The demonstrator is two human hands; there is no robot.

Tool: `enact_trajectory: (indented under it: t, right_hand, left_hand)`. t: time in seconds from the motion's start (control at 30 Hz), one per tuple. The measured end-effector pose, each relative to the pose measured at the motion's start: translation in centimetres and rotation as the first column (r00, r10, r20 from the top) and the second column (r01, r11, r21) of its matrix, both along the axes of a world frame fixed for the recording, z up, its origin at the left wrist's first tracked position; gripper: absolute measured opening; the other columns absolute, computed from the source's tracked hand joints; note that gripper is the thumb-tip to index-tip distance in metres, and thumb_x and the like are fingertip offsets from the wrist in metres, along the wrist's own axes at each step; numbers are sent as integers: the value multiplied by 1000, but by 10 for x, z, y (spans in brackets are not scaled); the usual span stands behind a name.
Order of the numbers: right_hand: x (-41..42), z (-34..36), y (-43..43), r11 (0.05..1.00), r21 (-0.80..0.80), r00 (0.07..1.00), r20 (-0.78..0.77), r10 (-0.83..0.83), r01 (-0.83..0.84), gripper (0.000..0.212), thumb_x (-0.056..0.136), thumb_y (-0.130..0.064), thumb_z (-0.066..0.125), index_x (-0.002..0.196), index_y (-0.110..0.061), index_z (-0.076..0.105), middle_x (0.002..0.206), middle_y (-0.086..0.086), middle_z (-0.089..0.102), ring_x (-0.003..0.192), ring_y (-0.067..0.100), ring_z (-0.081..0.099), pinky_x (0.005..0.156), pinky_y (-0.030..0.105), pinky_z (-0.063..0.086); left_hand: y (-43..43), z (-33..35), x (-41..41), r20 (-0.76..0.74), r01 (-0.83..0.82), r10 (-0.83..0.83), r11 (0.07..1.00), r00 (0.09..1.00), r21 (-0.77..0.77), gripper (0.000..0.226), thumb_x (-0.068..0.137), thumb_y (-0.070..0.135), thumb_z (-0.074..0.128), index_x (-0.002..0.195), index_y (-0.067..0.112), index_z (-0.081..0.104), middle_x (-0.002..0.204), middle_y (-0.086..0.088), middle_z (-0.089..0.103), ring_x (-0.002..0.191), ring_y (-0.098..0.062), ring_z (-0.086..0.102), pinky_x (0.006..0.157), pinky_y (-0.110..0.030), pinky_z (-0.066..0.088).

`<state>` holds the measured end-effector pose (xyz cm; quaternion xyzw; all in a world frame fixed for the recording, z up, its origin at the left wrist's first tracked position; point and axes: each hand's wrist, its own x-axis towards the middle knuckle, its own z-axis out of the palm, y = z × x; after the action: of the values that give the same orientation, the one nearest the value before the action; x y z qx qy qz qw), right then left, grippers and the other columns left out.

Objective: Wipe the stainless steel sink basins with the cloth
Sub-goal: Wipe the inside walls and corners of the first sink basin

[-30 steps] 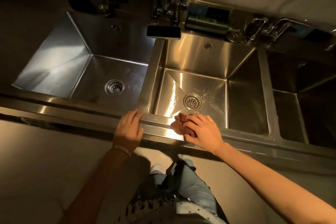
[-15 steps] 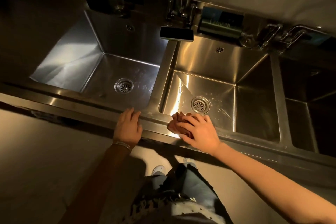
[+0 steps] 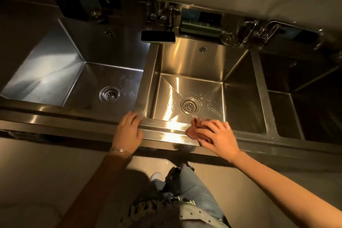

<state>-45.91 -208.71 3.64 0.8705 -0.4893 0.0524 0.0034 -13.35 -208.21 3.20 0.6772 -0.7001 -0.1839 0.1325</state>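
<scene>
Stainless steel is stretching across your whole view as a three-basin sink [image 3: 259,135], and you are standing at the middle basin [image 3: 194,65]. As I judge it, you should be carrying the wipe from the front rim [image 3: 166,127] down the near wall and across the floor in overlapping passes, working toward the drain strainer [image 3: 190,106] with even pressure. Your left hand [image 3: 127,131] is resting on the rim where the divider meets it, fingers lying close together and bracing you; lean on it when reaching deeper. Your right hand [image 3: 220,135] is pressing the cloth [image 3: 194,129] against the front rim at the basin's near edge, fingers lying slightly spread over it. The cloth is looking reddish-brown, soft and bunched, and it is mostly hiding under your palm; opening it out would probably be giving you more contact. Water droplets [image 3: 207,100] are sitting just right of the strainer, likely needing the next pass.
</scene>
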Motion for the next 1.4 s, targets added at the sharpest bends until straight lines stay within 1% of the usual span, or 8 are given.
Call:
enact_trajectory:
  t: [0.2, 0.43, 0.67, 0.83, 0.93, 1.0, 1.13, 1.4]
  right_hand:
    - [-39, -2, 22, 931, -41, 930, -50, -364, 362, 35, 86, -50, 52, 105, -27, 69, 111, -2, 66, 102, 25, 57, 76, 38, 42]
    - [-53, 4, 31, 948, -40, 945, -71, -319, 317, 31, 82, -44, 64, 106, -26, 69, 109, -1, 66, 99, 25, 59, 76, 39, 46]
    - [-208, 13, 49, 665, -7, 645, -230, -728, 747, 30, 90, -40, 57, 111, -20, 67, 118, 6, 59, 106, 32, 52, 80, 43, 42]
    - [-205, -6, 57, 791, -145, 773, -166, -612, 595, 34, 88, -48, 49, 107, -28, 68, 111, 5, 62, 98, 30, 54, 69, 37, 38]
    - [-207, -11, 40, 860, -132, 845, -164, -509, 492, 36, 88, -50, 43, 110, -33, 66, 113, 0, 61, 99, 26, 51, 70, 35, 35]
    - [-213, -11, 16, 888, -111, 869, -185, -459, 446, 30, 87, -47, 52, 112, -34, 64, 116, -1, 60, 100, 26, 51, 71, 35, 37]
    - [-220, -6, -53, 903, -24, 883, -195, -426, 430, 31, 87, -42, 61, 117, -35, 61, 125, -1, 57, 108, 27, 51, 79, 40, 40]
    - [-236, -3, -78, 951, 22, 946, -115, -303, 308, 35, 85, -40, 62, 119, -32, 62, 126, 0, 58, 105, 28, 52, 75, 39, 40]
  left_hand:
    - [-1, -8, -65, -27, 228, -227, 973, 974, 42, 51, 93, 32, 49, 140, 17, 37, 148, -3, 34, 141, -20, 22, 117, -34, 13]
    - [-8, -12, -133, 77, 425, -430, 902, 899, 73, 59, 93, 47, 42, 144, 21, 27, 153, -1, 25, 143, -20, 16, 119, -35, 7]
    - [-17, -16, -177, 89, 480, -483, 875, 871, 60, 63, 91, 51, 42, 144, 21, 25, 155, -4, 18, 144, -22, 13, 117, -35, 2]
    - [-18, -17, -228, 89, 520, -531, 846, 843, 120, 74, 84, 58, 49, 143, 16, 32, 152, -7, 27, 142, -22, 19, 117, -40, 8]
    - [-16, -10, -265, 106, 555, -552, 832, 827, 1, 72, 65, 58, 72, 115, 7, 64, 120, -13, 63, 114, -28, 59, 99, -50, 41]
    - [-16, -4, -284, 84, 559, -555, 828, 828, -37, 72, 70, 68, 55, 105, 6, 69, 106, -11, 69, 99, -28, 66, 89, -51, 50]
    - [-19, -3, -306, 70, 504, -511, 858, 857, 93, 81, 75, 77, 29, 126, 19, 54, 125, -1, 57, 114, -21, 53, 106, -40, 33]
    - [-21, -7, -338, -75, 274, -268, 958, 960, 86, 66, 74, 49, 69, 127, 12, 55, 126, -8, 58, 118, -27, 49, 106, -37, 33]
